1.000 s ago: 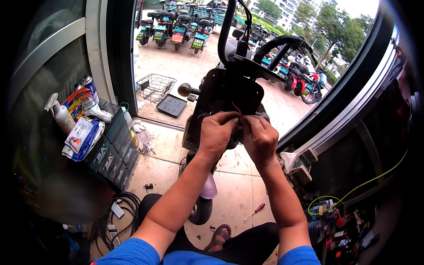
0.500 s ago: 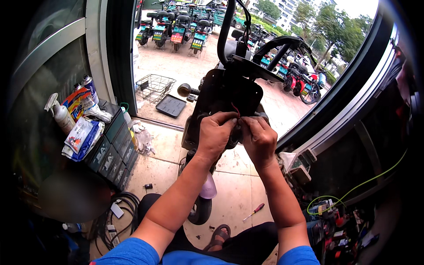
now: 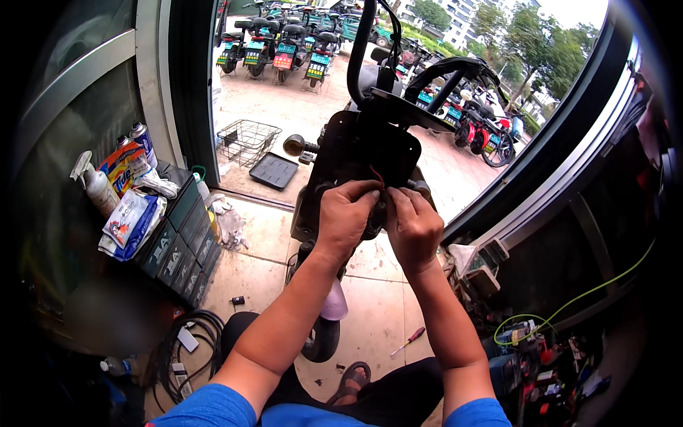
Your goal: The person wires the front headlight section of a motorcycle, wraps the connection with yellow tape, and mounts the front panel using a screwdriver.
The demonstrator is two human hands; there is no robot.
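Observation:
Both my hands meet in front of the dark body panel (image 3: 363, 153) of an electric scooter. A thin red wire (image 3: 378, 175) comes out of the panel and runs down to my fingertips. My left hand (image 3: 348, 213) is closed in a pinch at the wire's lower end. Close beside it, my right hand (image 3: 413, 224) pinches too; what lies between its fingers is too small to make out. Below my forearms show the scooter's wheel (image 3: 324, 341) and a pale purple fender (image 3: 334, 302).
A screwdriver (image 3: 409, 340) lies on the tiled floor to the right. Stacked drawers (image 3: 174, 252) with bottles and packets on top stand at left, above a coiled black cable (image 3: 206, 327). Beyond the doorway are a wire basket (image 3: 245, 139), a black tray (image 3: 273, 171) and parked scooters.
The fingers of my right hand have shifted slightly, with the back of the hand turned a little. My left hand stays almost where it was.

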